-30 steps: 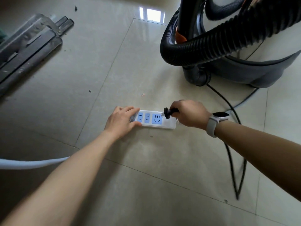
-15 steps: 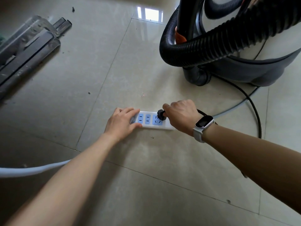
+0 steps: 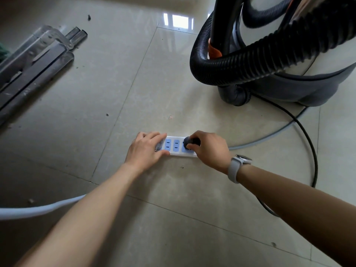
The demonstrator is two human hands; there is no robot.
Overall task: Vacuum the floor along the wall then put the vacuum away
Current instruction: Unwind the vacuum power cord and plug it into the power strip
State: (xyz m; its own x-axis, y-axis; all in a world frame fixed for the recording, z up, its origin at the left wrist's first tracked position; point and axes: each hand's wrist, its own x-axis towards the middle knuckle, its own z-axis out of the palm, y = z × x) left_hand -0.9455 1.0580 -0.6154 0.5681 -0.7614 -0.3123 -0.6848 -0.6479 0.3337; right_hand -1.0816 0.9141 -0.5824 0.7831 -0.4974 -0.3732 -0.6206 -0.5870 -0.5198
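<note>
A canister vacuum (image 3: 300,87) with a thick black ribbed hose (image 3: 250,62) stands at the upper right on the tiled floor. Its black cord (image 3: 306,139) loops across the floor to a black plug (image 3: 187,142). My right hand (image 3: 210,149) pinches that plug, which sits in the right-hand socket of a white power strip (image 3: 176,146) with blue socket faces. My left hand (image 3: 146,151) lies over the strip's left end, fingers fairly straight, holding it down.
A bundle of metal rails (image 3: 32,68) lies on the floor at the upper left. A pale white cable (image 3: 38,209) runs in from the left edge, and a grey cable (image 3: 269,135) curves behind my right hand. Small specks of debris dot the tiles.
My right hand brought the plug from beside the strip's right end onto its right-hand socket and pushed it down. The black cord swung outward to the right. My left hand stayed on the strip.
</note>
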